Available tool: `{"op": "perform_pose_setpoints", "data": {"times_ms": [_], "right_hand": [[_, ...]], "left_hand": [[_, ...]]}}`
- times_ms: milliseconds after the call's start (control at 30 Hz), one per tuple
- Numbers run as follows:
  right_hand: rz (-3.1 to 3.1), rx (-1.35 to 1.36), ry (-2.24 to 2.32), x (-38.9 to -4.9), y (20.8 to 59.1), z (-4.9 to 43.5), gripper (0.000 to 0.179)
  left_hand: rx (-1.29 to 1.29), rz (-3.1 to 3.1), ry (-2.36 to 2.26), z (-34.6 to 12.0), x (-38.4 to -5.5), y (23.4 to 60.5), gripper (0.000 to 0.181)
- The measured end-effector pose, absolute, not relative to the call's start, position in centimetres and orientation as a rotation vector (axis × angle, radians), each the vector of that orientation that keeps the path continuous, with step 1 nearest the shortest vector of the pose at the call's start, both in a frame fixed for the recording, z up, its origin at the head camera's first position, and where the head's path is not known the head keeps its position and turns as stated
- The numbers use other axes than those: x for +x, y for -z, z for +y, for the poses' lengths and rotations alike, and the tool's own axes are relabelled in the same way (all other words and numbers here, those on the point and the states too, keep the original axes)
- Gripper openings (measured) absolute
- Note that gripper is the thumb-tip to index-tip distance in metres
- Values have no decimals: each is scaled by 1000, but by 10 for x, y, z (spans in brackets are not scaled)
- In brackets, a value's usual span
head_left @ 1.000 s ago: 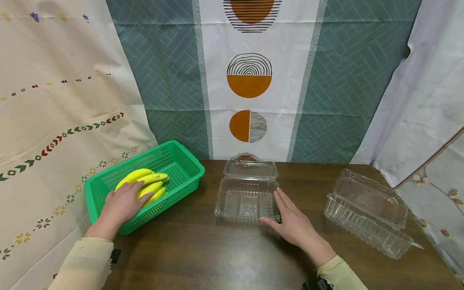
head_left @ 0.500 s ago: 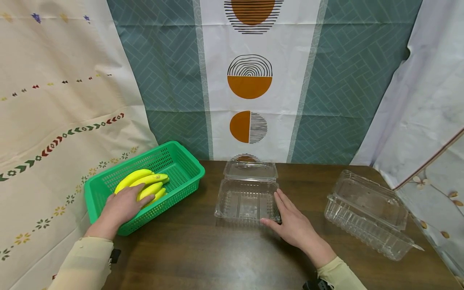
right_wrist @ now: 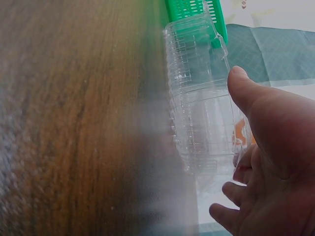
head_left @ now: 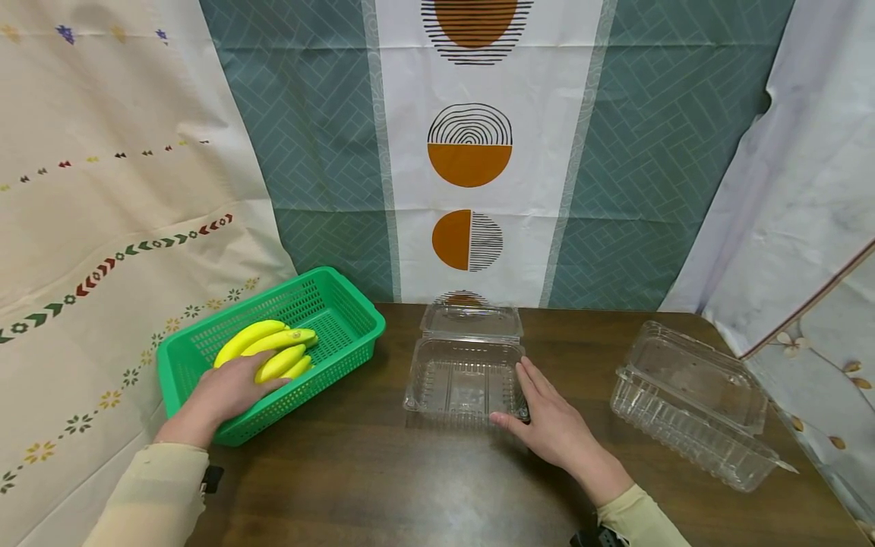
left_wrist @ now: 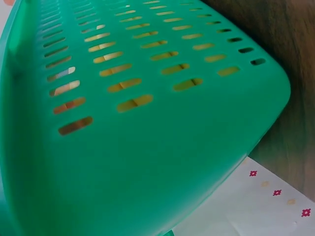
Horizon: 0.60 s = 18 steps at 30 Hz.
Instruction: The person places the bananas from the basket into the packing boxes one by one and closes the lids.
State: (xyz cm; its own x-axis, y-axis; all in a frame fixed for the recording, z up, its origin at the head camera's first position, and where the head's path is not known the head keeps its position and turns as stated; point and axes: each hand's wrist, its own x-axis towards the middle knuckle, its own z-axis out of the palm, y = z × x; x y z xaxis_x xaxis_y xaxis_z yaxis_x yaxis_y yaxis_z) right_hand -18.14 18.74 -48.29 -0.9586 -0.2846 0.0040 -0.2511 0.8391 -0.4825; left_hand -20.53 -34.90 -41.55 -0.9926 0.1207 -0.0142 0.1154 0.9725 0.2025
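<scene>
One right hand [head_left: 557,431] spreads beside the clear box [head_left: 466,380]; the left hand [head_left: 229,387] seemingly pinches bananas [head_left: 279,339].

Between the green perforated plastic basket [head_left: 342,366] and the open clear plastic box [head_left: 465,384], a strip of dark brown wooden table [head_left: 369,463] leaves a hand room to pass. The basket's long near wall bars any low way out from the curved yellow bananas [head_left: 282,363]; above the rim is free. The box lies open from above, but its raised transparent lid [head_left: 472,320] obstructs the back and the person's bare right hand [head_left: 555,431] its right side.
</scene>
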Motion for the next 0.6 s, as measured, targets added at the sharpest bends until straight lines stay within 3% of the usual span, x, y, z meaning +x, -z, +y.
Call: {"op": "perform_pose_setpoints", "data": {"times_ms": [467, 600], "right_hand": [[2945, -437, 763, -182, 484, 187, 112], [2946, -437, 766, -182, 484, 187, 112]], "left_hand": [[287, 3138, -287, -352, -204, 417, 47], [267, 3144, -328, -351, -203, 419, 51]]}}
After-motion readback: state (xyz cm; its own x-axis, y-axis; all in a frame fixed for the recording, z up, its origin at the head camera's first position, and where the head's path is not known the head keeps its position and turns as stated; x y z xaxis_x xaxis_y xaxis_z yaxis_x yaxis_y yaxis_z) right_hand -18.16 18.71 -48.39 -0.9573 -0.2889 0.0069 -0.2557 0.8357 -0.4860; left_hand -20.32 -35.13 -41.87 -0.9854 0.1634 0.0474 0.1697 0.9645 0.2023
